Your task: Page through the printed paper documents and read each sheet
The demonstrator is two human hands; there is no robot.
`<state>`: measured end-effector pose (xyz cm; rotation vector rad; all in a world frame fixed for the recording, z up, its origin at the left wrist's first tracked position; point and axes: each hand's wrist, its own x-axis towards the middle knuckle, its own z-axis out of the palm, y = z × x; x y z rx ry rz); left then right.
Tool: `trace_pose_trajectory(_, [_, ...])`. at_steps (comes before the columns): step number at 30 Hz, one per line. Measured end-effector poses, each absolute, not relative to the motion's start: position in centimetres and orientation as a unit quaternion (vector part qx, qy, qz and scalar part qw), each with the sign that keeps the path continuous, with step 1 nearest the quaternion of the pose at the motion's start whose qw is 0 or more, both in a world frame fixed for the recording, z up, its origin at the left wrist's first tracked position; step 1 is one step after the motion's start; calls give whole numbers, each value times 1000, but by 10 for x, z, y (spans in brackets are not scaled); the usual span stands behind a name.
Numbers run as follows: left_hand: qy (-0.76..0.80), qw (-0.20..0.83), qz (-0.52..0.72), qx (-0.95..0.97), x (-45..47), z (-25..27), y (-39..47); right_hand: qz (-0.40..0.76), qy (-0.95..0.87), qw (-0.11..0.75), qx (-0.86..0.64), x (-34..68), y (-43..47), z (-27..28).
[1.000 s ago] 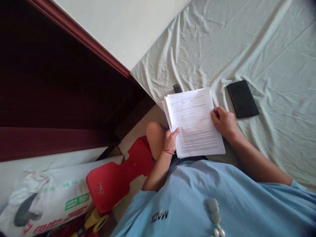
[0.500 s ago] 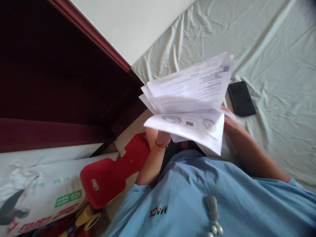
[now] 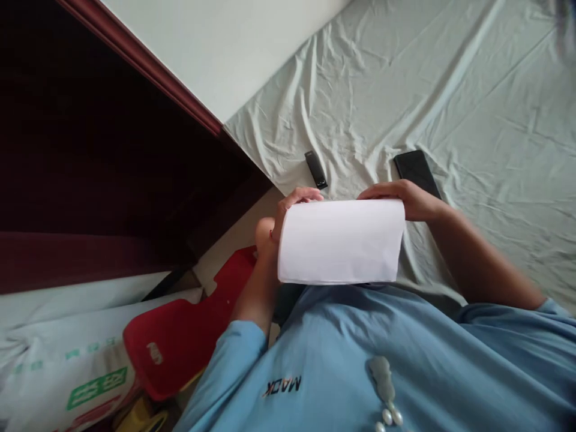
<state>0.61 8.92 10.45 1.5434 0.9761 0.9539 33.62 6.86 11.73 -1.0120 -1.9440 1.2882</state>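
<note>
A folded stack of paper sheets [image 3: 342,243] lies level in front of my shirt, its blank white side up. My left hand [image 3: 290,207] is wrapped round the far left corner, thumb hidden and fingertips at the fold. At the far right corner my right hand [image 3: 407,198] grips the stack, its fingers lying along the far edge. Just beyond my left fingers a small black stapler-like object [image 3: 315,170] rests on the sheet. Right behind my right hand is a flat black phone-like object [image 3: 417,171], partly covered by the hand.
A pale wrinkled bed sheet [image 3: 450,102] spreads across the far and right side. Dark red-brown furniture [image 3: 112,150] stands at left beside a white wall [image 3: 216,54]. Below it are a red plastic seat [image 3: 175,336] and a white printed sack [image 3: 58,360].
The sheets, fanned with print showing, are now folded together with a blank side up. Both hands have moved to the far corners. The small black object has come into sight.
</note>
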Motion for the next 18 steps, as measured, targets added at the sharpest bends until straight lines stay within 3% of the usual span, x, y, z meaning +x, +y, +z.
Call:
trace_pose_trajectory(4, [349,498,421,673,5,104,87,470,-747,322,-342,336,64,114])
trace_pose_trajectory(8, [350,527,337,697,2,104,90,525,-712,322,-338,338,63,118])
trace_pose_trajectory(14, [383,605,459,526,3,105,86,632,-634,261,-361,341,57,118])
trace_pose_trajectory(16, [420,618,467,473,7,101,82,656,-605,219,-393,339,54,111])
trace_pose_trajectory(18, [444,621,466,446,14,93,76,674,-562,230,-421,338,51,103])
